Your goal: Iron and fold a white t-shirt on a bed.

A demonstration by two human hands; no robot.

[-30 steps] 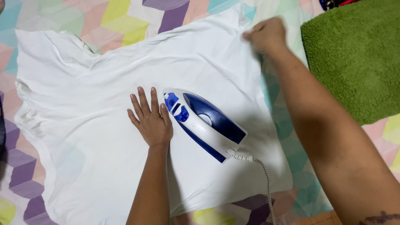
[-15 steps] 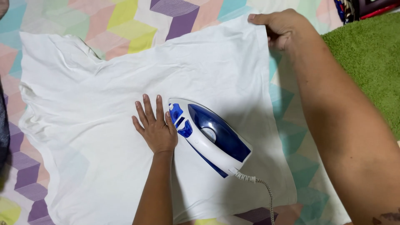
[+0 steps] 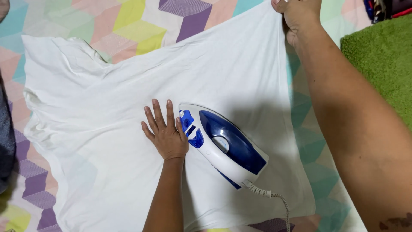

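Left hand (image 3: 165,131) lies flat, fingers spread, pressing the white shirt (image 3: 107,111), with the blue and white iron (image 3: 223,146) just beside it on the cloth. Far up, the right hand (image 3: 298,15) pinches the shirt's top edge; patterned sheet (image 3: 128,17) shows beyond, green rug (image 3: 382,56) to the right.

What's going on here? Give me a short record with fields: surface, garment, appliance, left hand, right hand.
surface: patterned sheet in pastel shapes, green mat at its right
garment: white shirt spread flat
appliance: blue and white iron lying on the shirt, cord trailing toward the viewer
left hand: flat on the shirt, fingers spread, beside the iron
right hand: grip closed on the shirt's far edge
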